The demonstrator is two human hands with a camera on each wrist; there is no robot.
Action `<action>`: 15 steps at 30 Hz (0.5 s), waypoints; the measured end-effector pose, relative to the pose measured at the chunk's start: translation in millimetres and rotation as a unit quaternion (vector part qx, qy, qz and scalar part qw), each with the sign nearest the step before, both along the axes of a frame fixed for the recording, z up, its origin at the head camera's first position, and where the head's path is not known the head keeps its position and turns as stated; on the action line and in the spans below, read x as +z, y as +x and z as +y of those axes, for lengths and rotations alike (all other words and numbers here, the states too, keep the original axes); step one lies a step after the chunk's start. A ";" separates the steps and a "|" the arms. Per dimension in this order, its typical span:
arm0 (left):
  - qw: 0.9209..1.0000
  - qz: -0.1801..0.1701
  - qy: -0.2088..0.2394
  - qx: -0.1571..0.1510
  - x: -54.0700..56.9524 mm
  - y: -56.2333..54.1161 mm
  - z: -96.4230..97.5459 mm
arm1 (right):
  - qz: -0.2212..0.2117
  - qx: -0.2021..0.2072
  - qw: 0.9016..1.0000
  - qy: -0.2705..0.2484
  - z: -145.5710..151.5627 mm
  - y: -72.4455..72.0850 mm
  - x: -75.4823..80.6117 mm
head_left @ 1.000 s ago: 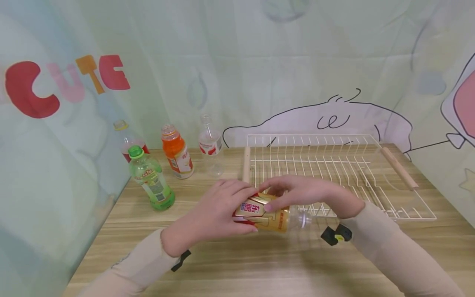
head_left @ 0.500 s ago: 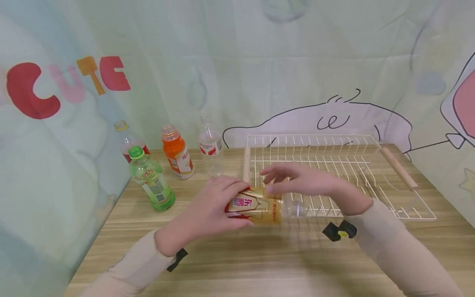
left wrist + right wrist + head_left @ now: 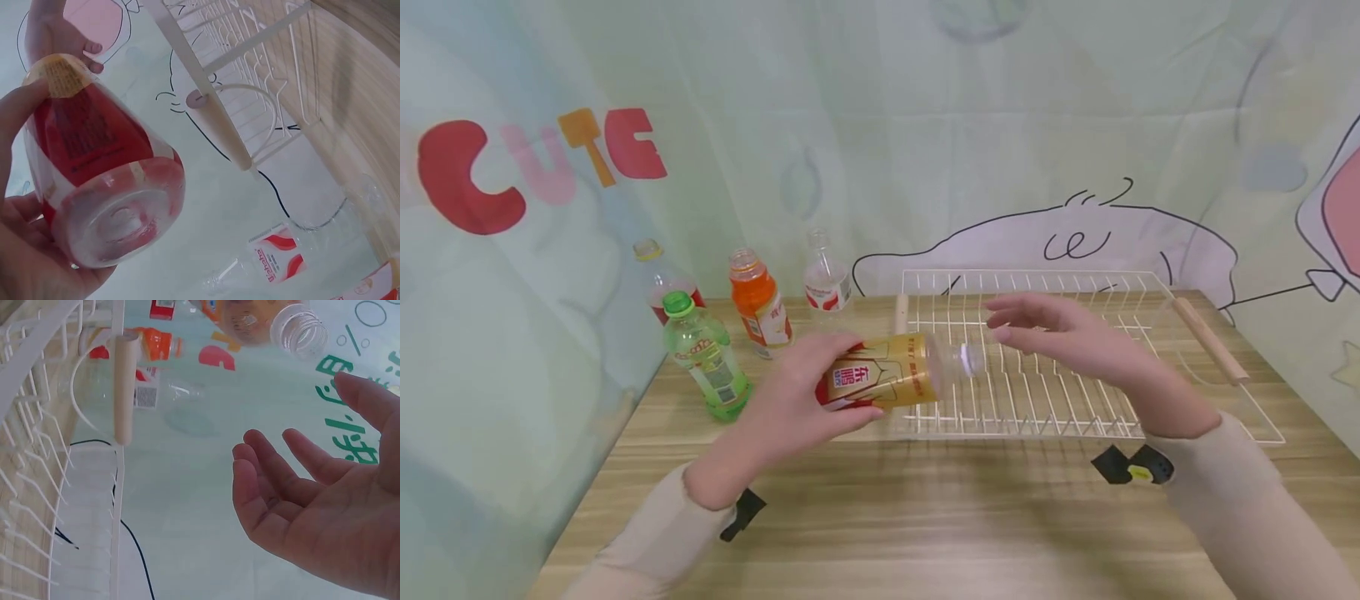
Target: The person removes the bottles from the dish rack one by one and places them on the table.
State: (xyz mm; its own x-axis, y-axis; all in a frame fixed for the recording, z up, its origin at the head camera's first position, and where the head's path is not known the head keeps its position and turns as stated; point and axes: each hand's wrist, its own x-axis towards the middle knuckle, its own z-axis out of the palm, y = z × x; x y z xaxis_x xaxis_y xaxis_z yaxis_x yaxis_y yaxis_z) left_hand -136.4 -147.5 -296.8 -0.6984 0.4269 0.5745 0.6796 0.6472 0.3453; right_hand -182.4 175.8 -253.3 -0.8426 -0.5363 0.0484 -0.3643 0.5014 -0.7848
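Observation:
My left hand [image 3: 782, 400] grips a yellow and red labelled plastic bottle [image 3: 883, 371] around its base end. The bottle lies on its side in the air, its uncapped neck pointing right, above the near left part of the white wire dish rack [image 3: 1037, 435]. In the left wrist view the bottle's clear bottom [image 3: 119, 219] faces the camera, with thumb and fingers around its sides. My right hand [image 3: 1075, 337] hovers over the rack, apart from the bottle's mouth. Its fingers are loosely bent and hold nothing, as the right wrist view also shows.
Left of the rack stand a green bottle [image 3: 707, 358], an orange bottle [image 3: 762, 304], a clear bottle with a red and white label [image 3: 827, 287] and a bottle with pink liquid [image 3: 662, 287]. The rack has wooden handles [image 3: 1210, 342]. A printed curtain [image 3: 775, 100] hangs behind the table.
The right hand has let go of the bottle and moved right, over the rack. My left hand has carried the bottle left and upward.

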 end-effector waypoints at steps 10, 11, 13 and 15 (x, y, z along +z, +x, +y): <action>0.989 -0.064 0.112 0.068 -3.9 -0.5 -15.2 | 0.033 -0.063 0.997 0.017 36.1 22.5 -12.7; 0.988 -0.068 0.118 0.074 -4.7 -0.8 -16.7 | 0.039 -0.068 0.997 0.020 39.2 25.0 -15.2; 0.985 -0.078 0.124 0.086 -6.6 -1.5 -19.6 | 0.049 -0.076 0.996 0.021 45.2 30.0 -20.5; 0.984 -0.085 0.127 0.096 -9.1 -2.8 -22.3 | 0.068 -0.084 0.994 0.017 50.6 34.9 -25.8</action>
State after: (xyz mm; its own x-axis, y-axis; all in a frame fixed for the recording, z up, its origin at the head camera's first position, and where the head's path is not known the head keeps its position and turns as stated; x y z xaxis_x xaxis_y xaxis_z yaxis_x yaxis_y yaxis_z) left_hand -139.2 -169.8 -305.9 -0.8474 0.1363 0.5131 0.4720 0.6359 0.6106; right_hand -147.5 226.4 -279.1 -0.9073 -0.3919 0.1524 -0.3748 0.5895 -0.7155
